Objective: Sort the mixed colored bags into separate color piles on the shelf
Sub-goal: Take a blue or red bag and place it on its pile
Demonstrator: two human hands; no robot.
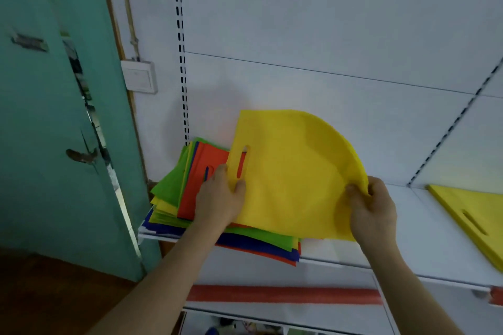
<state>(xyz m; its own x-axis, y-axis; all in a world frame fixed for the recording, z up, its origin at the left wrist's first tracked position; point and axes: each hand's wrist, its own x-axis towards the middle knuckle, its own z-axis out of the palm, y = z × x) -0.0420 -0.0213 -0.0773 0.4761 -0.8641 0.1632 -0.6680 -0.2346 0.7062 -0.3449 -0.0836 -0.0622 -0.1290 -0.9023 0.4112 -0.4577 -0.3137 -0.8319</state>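
Observation:
A yellow bag with a slot handle curves up off the mixed pile of green, orange, blue and yellow bags at the left end of the white shelf. My left hand pinches the yellow bag's left edge by the slot handle, thumb on top. My right hand grips its right edge, which bends over the fingers. An orange bag lies topmost in the pile under my left hand. A separate yellow bag pile lies on the shelf at the far right.
A white back panel with slotted uprights rises behind the shelf. A teal door stands to the left, next to a wall switch. A lower shelf with a red edge strip runs below.

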